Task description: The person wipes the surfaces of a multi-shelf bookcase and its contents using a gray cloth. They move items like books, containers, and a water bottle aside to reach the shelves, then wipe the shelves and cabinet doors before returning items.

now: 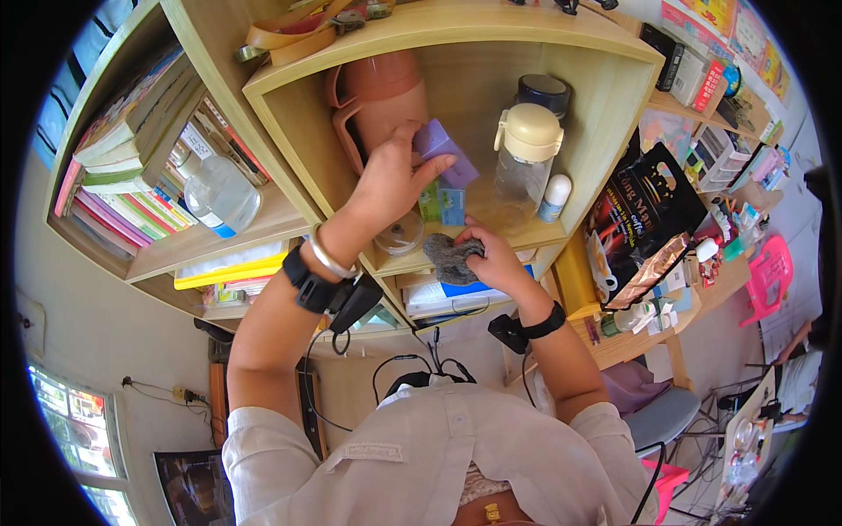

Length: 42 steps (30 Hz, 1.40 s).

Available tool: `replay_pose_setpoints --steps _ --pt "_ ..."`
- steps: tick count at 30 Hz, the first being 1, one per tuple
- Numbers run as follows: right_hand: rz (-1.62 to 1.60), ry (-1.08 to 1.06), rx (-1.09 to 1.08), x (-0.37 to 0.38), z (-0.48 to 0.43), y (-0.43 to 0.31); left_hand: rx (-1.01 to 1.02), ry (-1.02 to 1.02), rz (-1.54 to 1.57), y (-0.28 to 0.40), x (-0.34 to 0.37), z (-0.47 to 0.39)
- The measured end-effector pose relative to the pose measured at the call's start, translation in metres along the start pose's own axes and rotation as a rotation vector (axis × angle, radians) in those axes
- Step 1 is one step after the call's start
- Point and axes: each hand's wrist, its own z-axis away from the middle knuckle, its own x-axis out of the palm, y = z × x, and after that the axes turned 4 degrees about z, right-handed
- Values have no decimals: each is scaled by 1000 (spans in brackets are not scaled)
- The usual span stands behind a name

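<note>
My left hand (388,181) reaches into a wooden shelf compartment (467,72) and grips a small purple box (455,161) between thumb and fingers. At the compartment's front edge, my right hand (498,258) is closed on a crumpled grey cloth (454,259). Below the purple box stand a small blue box (452,207) and a green one (429,202). A clear round plastic container (399,237) lies under my left wrist. Behind that hand is an orange vacuum jug (385,92). To the right stand a cream-lidded clear bottle (524,174), a dark-lidded jar (544,92) and a white-capped small bottle (556,196).
Books (131,138) and a clear pump bottle (222,194) occupy the left shelf. Coiled tan straps (289,43) lie on top. A black coffee bag (648,223) stands on the desk at right. Cables hang near my waist. Another person (799,381) is at the far right.
</note>
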Motion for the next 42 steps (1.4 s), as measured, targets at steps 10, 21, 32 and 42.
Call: replay_pose_setpoints --steps 10,21,32,42 --pt "175 -86 34 -18 -1 -13 -26 -160 -187 21 -22 46" --pt "61 75 75 -41 55 1 -96 -232 -205 -26 32 58" --pt "-87 138 3 -52 67 3 199 -320 -409 1 37 19" --pt "-65 86 -9 -39 57 3 325 -377 -592 -20 57 23"
